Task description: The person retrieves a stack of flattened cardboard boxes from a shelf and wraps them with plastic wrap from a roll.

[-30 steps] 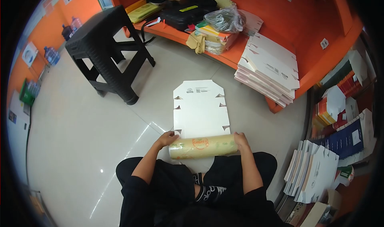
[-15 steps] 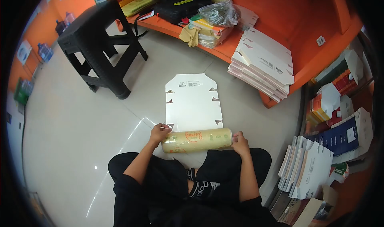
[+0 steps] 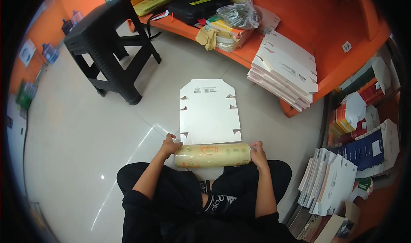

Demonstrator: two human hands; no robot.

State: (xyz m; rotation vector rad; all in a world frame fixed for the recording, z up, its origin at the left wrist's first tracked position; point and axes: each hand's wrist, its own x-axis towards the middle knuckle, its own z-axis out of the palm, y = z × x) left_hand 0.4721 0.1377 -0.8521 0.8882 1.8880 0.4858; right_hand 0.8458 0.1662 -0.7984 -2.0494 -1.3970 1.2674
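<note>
A yellowish roll of plastic cling film [image 3: 218, 156] with orange and green print lies crosswise in front of my crossed legs. My left hand [image 3: 171, 146] has its fingers curled at the left end of the roll. At the opposite end, my right hand [image 3: 257, 153] grips the roll's edge with bent fingers. Just beyond the roll, a flat white cardboard sheet [image 3: 209, 119] with notched sides and cut corners rests on the floor. Small print and a square code show near its far edge.
A black plastic stool [image 3: 105, 50] stands at the far left. White cardboard sheets [image 3: 284, 67] are stacked on the orange bench [image 3: 239, 56], beside bags and a black case [image 3: 199, 7]. More folded boxes [image 3: 332, 183] and binders stand on the right.
The roll has come slightly nearer to me and turned, so its print sits differently. The sheet's near edge now shows. My left fingers have shifted at the roll's end.
</note>
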